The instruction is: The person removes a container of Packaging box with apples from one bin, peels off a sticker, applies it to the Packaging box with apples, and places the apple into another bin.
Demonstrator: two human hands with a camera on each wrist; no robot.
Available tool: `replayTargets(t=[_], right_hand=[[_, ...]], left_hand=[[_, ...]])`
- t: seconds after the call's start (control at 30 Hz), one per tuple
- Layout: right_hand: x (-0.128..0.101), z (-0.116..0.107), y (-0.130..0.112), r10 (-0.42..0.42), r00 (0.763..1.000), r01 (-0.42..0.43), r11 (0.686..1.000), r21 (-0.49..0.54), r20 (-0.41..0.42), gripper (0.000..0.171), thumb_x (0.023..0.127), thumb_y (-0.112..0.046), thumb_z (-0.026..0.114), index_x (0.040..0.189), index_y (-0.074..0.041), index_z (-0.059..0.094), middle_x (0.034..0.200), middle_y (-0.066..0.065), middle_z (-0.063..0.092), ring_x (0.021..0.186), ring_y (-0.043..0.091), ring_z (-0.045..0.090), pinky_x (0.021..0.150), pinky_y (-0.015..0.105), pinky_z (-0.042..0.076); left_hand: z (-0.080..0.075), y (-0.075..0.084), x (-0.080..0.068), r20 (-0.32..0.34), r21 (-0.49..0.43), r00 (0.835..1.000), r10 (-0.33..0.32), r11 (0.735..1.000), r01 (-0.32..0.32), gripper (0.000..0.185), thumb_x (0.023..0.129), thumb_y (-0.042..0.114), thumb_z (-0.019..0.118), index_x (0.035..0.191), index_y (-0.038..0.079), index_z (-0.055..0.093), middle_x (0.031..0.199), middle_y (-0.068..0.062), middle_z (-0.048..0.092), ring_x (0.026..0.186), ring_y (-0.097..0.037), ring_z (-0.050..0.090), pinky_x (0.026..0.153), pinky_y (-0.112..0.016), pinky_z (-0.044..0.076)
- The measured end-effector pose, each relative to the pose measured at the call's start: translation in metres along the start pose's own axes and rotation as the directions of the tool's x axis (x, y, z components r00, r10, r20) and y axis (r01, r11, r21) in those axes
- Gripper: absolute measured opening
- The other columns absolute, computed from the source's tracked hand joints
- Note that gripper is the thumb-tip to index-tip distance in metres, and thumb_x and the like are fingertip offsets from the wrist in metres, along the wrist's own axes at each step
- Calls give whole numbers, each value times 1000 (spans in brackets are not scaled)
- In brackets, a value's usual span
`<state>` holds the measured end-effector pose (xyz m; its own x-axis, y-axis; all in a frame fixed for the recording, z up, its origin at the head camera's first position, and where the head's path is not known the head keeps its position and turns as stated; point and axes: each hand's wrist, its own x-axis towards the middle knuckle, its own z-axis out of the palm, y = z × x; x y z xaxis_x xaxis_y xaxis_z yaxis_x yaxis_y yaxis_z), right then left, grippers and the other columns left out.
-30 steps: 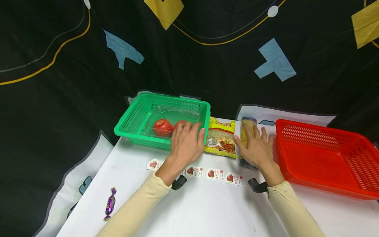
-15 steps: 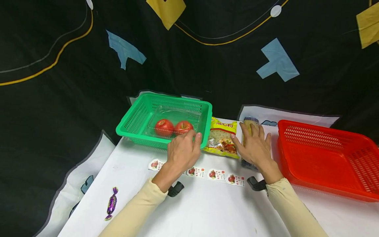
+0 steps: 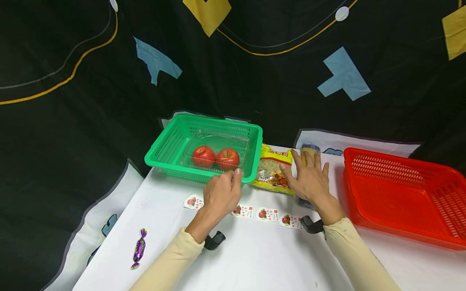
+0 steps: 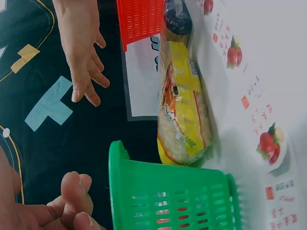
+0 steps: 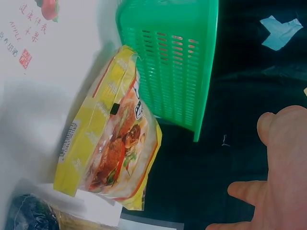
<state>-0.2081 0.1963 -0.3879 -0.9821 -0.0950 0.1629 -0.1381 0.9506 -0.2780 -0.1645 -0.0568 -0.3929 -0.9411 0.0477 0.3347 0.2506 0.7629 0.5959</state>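
My left hand point(image 3: 222, 190) hangs just in front of the green basket point(image 3: 164, 147), with loosely curled fingers point(image 4: 72, 201) that hold nothing. Two red fruits point(image 3: 215, 157) lie in a clear tray inside the basket. To the basket's right lies a yellow food bag point(image 3: 273, 167); it also shows as the yellow bag point(image 4: 184, 105) and yellow bag point(image 5: 108, 153) in the wrist views. My right hand point(image 3: 308, 176) hovers with spread, straight fingers over a dark-ended packet point(image 3: 308, 150) next to that bag. The right hand point(image 4: 81, 48) is lifted off the table and empty.
A red basket point(image 3: 400, 194) stands empty at the right. A strip of fruit stickers point(image 3: 262, 213) lies on the white table between my wrists. A purple wrapped candy point(image 3: 139, 248) lies at the front left. A black patterned cloth hangs behind.
My left hand has drawn back from over the green basket to in front of its rim, uncovering both fruits. My right hand has shifted slightly left and toward me.
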Motion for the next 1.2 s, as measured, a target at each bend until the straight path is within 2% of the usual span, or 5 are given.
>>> replayTargets(t=[0.17,0.4,0.5,0.97,1.2], right_hand=[[1,1,-2,-4,1000,4,1000,-2,0,78,96,-66,33,155,-15,31,154,28,24,140,55,8,103,75,3],[2,1,-6,-6,1000,7,1000,13,-8,77,96,-65,34,155,-16,31,154,28,24,141,53,9,104,74,4],[2,2,-7,-8,1000,8,1000,13,-11,76,96,-64,34,155,-16,32,155,27,22,141,53,8,105,73,4],[1,4,-15,-23,1000,23,1000,-1,3,76,96,-65,32,154,-15,33,154,28,23,141,52,11,105,73,4],[0,8,-19,-35,999,35,999,-13,4,76,97,-65,31,153,-16,34,152,28,27,140,53,13,106,71,2]], left_hand=[[3,-6,-5,10,-22,999,-36,999,36,52,105,37,35,59,17,48,50,3,45,49,-18,48,44,-36,35],[4,-14,-11,42,-121,988,-148,981,152,53,106,38,33,83,16,76,82,0,71,81,-28,67,60,-44,48],[6,-19,-12,84,-184,978,-189,962,202,56,106,38,31,85,13,77,73,-2,69,72,-25,65,59,-41,46],[18,-47,-8,214,-531,922,-321,754,386,57,108,35,32,95,-2,73,57,-2,54,48,-13,43,46,-27,33],[16,-48,-7,209,-579,919,-336,714,393,47,107,29,39,99,-5,71,60,-1,51,53,-12,44,51,-26,36]])
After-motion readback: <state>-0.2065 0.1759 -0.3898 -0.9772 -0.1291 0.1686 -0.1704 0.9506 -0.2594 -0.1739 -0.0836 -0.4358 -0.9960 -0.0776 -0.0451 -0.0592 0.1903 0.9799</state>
